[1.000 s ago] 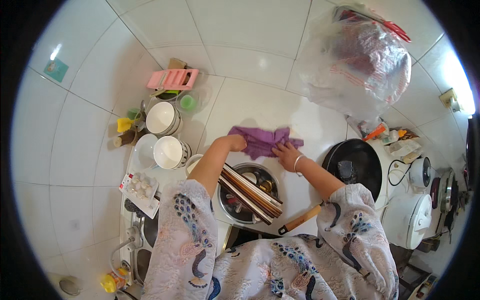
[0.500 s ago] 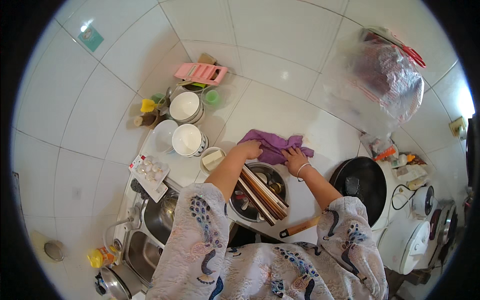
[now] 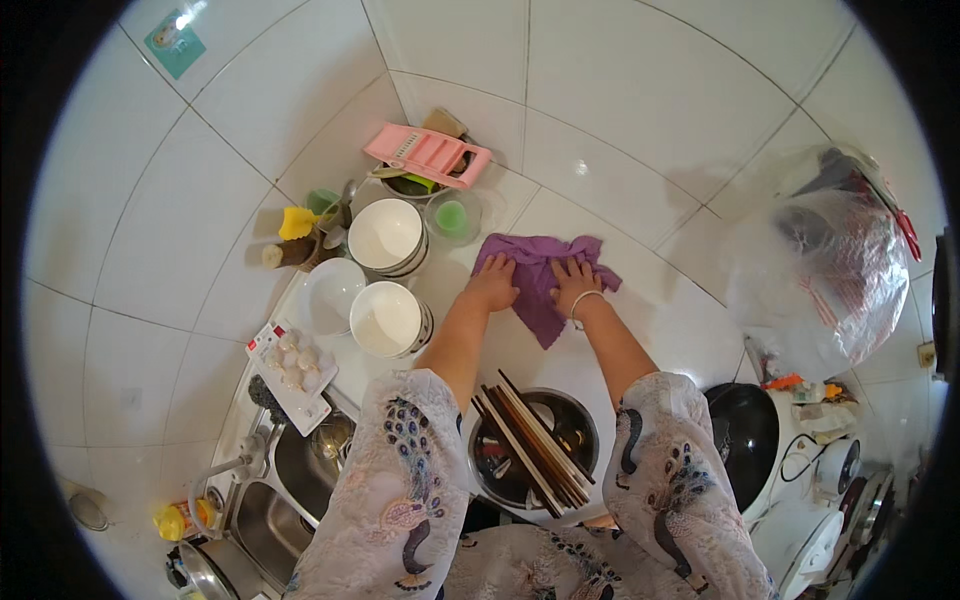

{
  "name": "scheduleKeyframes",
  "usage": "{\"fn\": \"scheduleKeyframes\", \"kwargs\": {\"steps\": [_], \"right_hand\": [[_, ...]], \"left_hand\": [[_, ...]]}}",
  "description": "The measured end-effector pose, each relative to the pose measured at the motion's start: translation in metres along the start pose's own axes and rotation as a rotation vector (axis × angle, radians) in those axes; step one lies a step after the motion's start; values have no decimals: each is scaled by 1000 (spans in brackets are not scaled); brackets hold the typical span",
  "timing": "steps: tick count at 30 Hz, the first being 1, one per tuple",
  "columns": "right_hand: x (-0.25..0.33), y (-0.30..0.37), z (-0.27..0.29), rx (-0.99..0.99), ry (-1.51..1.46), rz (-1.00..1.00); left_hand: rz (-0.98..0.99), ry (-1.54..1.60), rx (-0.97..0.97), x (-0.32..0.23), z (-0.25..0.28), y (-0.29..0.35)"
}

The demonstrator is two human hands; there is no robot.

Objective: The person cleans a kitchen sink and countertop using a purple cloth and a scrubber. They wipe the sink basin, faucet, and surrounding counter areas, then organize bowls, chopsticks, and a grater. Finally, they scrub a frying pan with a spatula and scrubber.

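Observation:
A purple cloth [image 3: 540,310] lies partly spread on the white countertop, with a corner pointing toward me. My left hand [image 3: 492,282] rests flat on its left part, fingers stretched forward. On the right part of the cloth, my right hand [image 3: 574,287] presses down with its fingers spread and a bracelet at the wrist. Neither hand is closed around the fabric. Nearer to me, between my forearms, a bundle of chopsticks [image 3: 530,450] lies across a steel basin [image 3: 590,425], which has some utensils inside.
Stacked white bowls [image 3: 388,235] and another bowl stack [image 3: 388,318] stand left of the cloth. A pink grater [image 3: 425,155] sits in the far corner. Eggs in a tray [image 3: 298,360] lie beside the steel sink [image 3: 265,530]. On the right are a black pan [image 3: 742,440] and a plastic bag [image 3: 820,260].
Both hands have pushed the cloth farther back, and it is more spread than before. The view has shifted, with the basin and chopsticks now lower in the picture.

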State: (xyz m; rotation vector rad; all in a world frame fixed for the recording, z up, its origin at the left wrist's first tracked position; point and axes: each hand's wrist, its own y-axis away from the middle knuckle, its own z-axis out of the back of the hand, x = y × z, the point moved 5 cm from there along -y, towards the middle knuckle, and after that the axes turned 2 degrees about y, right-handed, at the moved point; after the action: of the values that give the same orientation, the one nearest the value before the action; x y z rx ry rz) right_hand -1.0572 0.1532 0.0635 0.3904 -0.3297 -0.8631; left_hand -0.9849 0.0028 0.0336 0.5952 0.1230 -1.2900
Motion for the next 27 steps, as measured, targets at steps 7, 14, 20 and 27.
{"fn": "scheduleKeyframes", "kwargs": {"steps": [7,14,20,27], "right_hand": [[-39,-73,10,43,-128,-10],[-19,-46,18,-34,-59,-5],[-22,-45,19,-2,-97,-10],[-20,-47,30,-17,-129,-42]], "left_hand": [[-46,206,-289,-33,59,31],[76,208,-662,12,91,36],[84,224,-446,20,95,39],[147,64,-190,19,85,67]]}}
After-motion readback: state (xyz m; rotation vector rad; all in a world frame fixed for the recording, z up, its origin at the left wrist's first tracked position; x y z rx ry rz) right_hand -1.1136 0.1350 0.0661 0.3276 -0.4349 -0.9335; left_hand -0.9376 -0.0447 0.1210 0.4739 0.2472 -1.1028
